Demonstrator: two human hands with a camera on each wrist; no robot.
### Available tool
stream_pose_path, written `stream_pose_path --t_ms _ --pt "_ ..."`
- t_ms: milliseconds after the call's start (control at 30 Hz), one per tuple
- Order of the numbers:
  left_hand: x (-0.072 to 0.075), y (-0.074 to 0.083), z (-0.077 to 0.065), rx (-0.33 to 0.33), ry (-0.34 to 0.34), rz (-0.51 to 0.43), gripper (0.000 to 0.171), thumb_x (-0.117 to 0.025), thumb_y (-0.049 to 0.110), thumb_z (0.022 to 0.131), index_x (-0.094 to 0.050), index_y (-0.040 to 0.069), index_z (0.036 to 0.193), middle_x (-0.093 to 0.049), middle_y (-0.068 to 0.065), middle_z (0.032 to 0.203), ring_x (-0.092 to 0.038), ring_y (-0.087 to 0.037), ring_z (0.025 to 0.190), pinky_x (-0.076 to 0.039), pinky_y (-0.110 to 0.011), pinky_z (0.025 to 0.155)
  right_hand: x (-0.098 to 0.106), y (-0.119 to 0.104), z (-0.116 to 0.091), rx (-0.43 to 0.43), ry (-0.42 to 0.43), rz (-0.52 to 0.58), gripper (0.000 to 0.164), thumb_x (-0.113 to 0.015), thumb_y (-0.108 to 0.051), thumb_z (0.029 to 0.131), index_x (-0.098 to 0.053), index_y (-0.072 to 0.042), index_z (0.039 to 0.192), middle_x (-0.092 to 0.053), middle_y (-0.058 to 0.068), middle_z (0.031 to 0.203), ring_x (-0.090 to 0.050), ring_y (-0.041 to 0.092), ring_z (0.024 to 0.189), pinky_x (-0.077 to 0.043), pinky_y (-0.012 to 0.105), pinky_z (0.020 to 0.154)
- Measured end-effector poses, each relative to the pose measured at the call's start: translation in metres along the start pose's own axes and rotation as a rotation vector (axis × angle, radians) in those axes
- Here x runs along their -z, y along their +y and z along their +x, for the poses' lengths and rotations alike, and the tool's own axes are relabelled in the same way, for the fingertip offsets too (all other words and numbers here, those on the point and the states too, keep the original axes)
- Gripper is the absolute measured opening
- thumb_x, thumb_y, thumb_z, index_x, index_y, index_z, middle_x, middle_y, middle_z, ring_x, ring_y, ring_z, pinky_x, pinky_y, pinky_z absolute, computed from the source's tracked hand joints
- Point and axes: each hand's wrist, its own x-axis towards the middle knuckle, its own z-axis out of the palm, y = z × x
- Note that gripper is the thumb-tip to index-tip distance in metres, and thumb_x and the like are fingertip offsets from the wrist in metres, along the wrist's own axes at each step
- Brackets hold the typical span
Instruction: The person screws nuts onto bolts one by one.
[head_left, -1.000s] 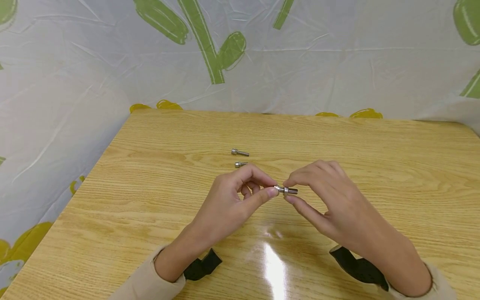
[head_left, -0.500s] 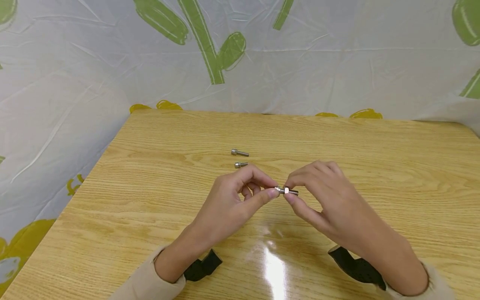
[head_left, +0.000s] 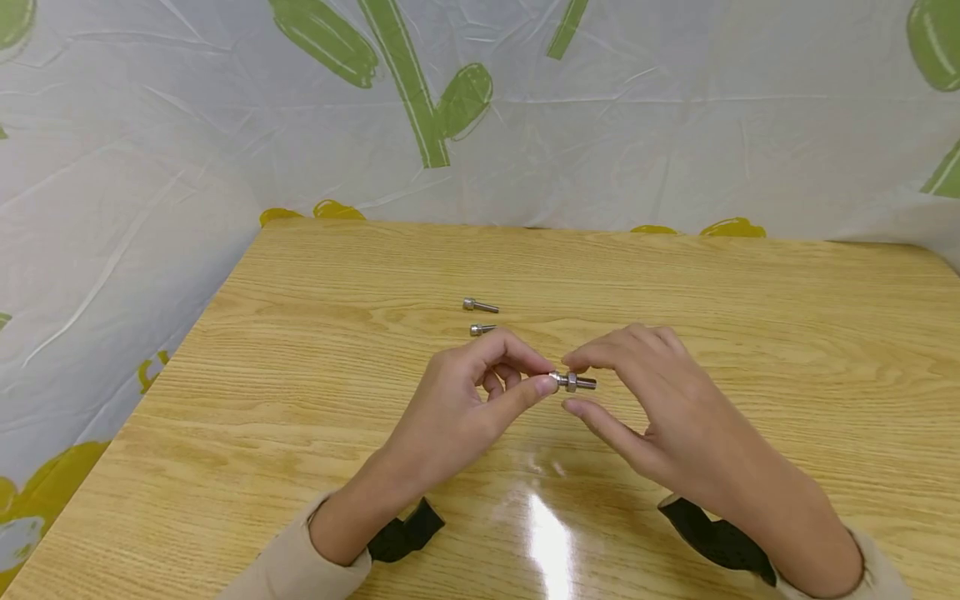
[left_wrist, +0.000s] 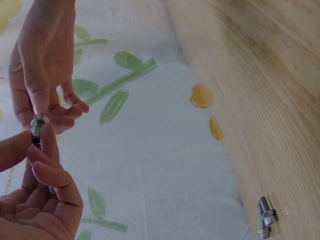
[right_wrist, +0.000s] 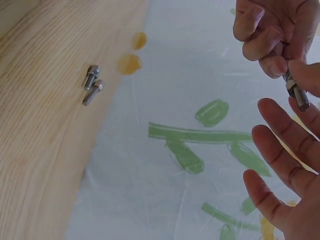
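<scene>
My left hand point(head_left: 461, 400) pinches the head of a silver socket-head bolt point(head_left: 587, 383) between thumb and forefinger, above the table. A hex nut point(head_left: 572, 382) sits partway along the shaft, and bare thread point(right_wrist: 301, 99) sticks out past it. The right hand point(head_left: 663, 400) is held around the nut, its thumb and forefinger spread apart above and below it with a gap. In the right wrist view the other fingers are loosely extended. The bolt head point(left_wrist: 36, 137) shows between the left fingertips in the left wrist view.
Two more socket-head bolts, a far one point(head_left: 481, 306) and a nearer one point(head_left: 482, 330), lie on the wooden table point(head_left: 337, 292) beyond the left hand. A white sheet with green leaves point(head_left: 600, 150) hangs behind the table and along its left side.
The right thumb and forefinger pinched the nut half a second ago and have now parted from it. The left hand holds the bolt in the same place.
</scene>
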Motion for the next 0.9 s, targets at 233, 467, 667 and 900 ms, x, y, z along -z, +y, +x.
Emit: stream_pose_path --t_ms 233,467,667,900 --pt "-0.0009 -0.0001 0.0008 0.009 0.007 -0.005 0.006 -0.064 0.018 0.088 -0.065 0.015 0.094 -0.064 0.007 0.083 -0.052 -0.006 0.068 -0.048 -0.023 0.063 -0.0034 0.0037 0.0005 0.075 0.078 0.0 0.035 -0.041 -0.039 0.098 -0.061 -0.01 0.1 -0.06 -0.007 0.096 -0.051 0.01 0.09 -0.034 0.026 0.084" --pt "-0.0003 0.0015 0.0002 0.015 0.006 -0.002 0.006 -0.064 0.019 0.088 -0.065 0.016 0.094 -0.064 0.008 0.083 -0.052 -0.006 0.068 -0.047 -0.023 0.063 -0.0007 0.0025 0.0003 0.053 0.048 0.011 0.022 -0.054 -0.029 0.095 -0.06 -0.009 0.099 -0.06 -0.006 0.096 -0.051 0.012 0.091 -0.034 0.027 0.085" --pt "-0.0002 0.0021 0.0 0.012 0.007 -0.004 0.007 -0.065 0.02 0.088 -0.065 0.015 0.093 -0.064 0.007 0.084 -0.052 -0.007 0.068 -0.047 -0.023 0.064 0.001 0.0004 0.0007 -0.023 -0.027 0.022 0.013 -0.058 -0.024 0.092 -0.059 -0.012 0.099 -0.06 -0.008 0.097 -0.05 0.011 0.094 -0.034 0.029 0.086" --pt "-0.0026 0.0009 0.0003 0.017 0.006 -0.01 0.006 -0.065 0.02 0.088 -0.065 0.016 0.092 -0.064 0.009 0.082 -0.051 -0.006 0.069 -0.047 -0.022 0.064 -0.0028 -0.0001 0.0003 -0.023 -0.019 0.041 0.015 -0.046 -0.022 0.099 -0.058 -0.013 0.097 -0.059 -0.008 0.097 -0.051 0.011 0.093 -0.032 0.028 0.086"
